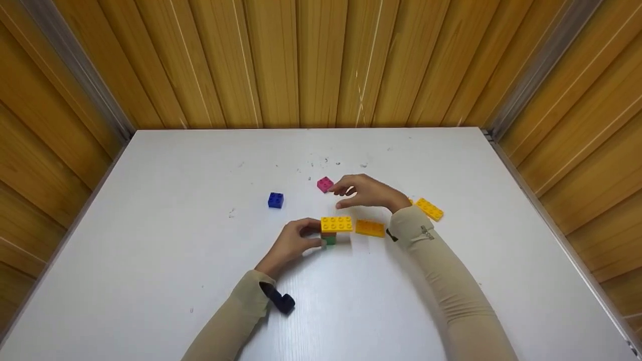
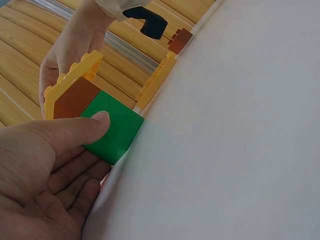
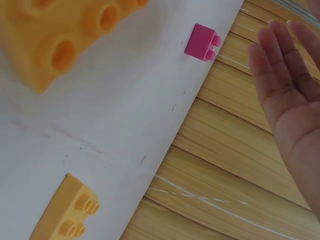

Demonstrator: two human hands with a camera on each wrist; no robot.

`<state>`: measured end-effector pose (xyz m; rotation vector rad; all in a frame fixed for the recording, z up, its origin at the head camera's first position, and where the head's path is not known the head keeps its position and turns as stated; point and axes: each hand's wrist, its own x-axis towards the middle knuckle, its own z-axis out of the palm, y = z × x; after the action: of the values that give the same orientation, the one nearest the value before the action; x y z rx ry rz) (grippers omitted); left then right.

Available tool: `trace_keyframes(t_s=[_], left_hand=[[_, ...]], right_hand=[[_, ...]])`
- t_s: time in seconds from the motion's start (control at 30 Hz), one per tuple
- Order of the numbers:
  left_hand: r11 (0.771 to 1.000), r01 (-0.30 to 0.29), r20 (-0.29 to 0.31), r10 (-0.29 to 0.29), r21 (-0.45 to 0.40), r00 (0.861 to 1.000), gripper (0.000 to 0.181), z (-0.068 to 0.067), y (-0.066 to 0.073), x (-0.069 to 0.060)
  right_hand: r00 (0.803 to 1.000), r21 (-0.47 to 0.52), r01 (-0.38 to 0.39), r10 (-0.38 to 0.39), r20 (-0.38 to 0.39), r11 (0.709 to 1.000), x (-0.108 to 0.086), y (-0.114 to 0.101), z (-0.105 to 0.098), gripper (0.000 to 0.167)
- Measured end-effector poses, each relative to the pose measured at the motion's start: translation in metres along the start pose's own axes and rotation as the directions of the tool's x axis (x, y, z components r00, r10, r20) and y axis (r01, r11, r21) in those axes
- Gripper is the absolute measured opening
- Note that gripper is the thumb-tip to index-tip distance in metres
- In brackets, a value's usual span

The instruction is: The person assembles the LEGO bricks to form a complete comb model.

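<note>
My left hand [image 1: 293,240] grips a small stack of toy building bricks on the white table. The stack has a green brick [image 2: 116,131] at the bottom, a brown brick [image 2: 76,98] in the middle and a long yellow brick [image 1: 336,224] on top, jutting out to the right. In the left wrist view the thumb presses on the green brick's side. My right hand [image 1: 368,192] hovers beyond the stack with fingers loosely bent and nothing in them. Close to its fingertips lies a pink brick [image 1: 325,184], apart from the hand in the right wrist view.
A blue brick [image 1: 275,200] sits left of the pink one. An orange-yellow brick [image 1: 370,228] lies just right of the stack. Another yellow brick [image 1: 429,209] is beyond the right wrist. The left wrist view also shows a loose brown brick [image 2: 180,41]. Wood-patterned walls [image 1: 321,65] enclose the table.
</note>
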<state>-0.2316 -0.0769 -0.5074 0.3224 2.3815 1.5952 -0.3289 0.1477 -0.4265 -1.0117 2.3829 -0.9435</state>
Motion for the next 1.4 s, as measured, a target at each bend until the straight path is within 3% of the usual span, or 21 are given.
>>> trace_keyframes(t_s=[0.27, 0.4, 0.83, 1.1, 1.4], left_hand=[[1.0, 0.023, 0.001, -0.023, 0.007, 1.0, 0.042, -0.001, 0.001, 0.001], [1.0, 0.0, 0.003, 0.0, -0.003, 1.0, 0.042, -0.001, 0.0, 0.001], [1.0, 0.019, 0.003, -0.018, -0.02, 1.0, 0.041, -0.002, 0.0, 0.001], [1.0, 0.014, -0.01, -0.014, -0.003, 1.0, 0.041, -0.001, -0.001, 0.002], [1.0, -0.015, -0.001, 0.015, -0.022, 1.0, 0.043, 0.0, -0.003, 0.002]], right_hand=[[0.995, -0.011, -0.059, 0.058, -0.08, 0.998, 0.014, 0.013, -0.003, 0.044], [0.991, -0.005, -0.069, 0.068, -0.112, 0.998, 0.019, 0.017, -0.002, 0.043], [0.98, 0.003, -0.14, 0.139, -0.144, 0.99, 0.032, 0.027, 0.0, 0.046], [0.968, -0.017, -0.228, 0.225, -0.11, 0.973, 0.037, 0.031, 0.0, 0.048], [0.974, -0.061, -0.22, 0.215, -0.074, 0.974, 0.041, 0.029, -0.001, 0.051]])
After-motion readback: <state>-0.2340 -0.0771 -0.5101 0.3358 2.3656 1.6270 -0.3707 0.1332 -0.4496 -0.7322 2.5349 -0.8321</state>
